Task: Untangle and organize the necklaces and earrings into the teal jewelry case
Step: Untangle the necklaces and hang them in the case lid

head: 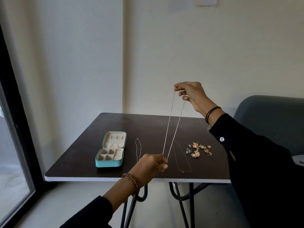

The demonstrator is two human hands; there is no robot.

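Left hand (151, 163) and right hand (189, 94) are pinching one chain (169, 122) taut, up right of the case (109, 163); it's looking untangled. Case is sitting open, seemingly empty. Short necklace (136, 151), pendant necklace (182, 171) and earrings (199, 149) are lying right of it, waiting.

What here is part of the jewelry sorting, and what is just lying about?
In the job: teal case, stretched necklace, left hand, right hand, thin necklace, pendant necklace, earrings pile.
Just about: grey chair, window, wall paper.
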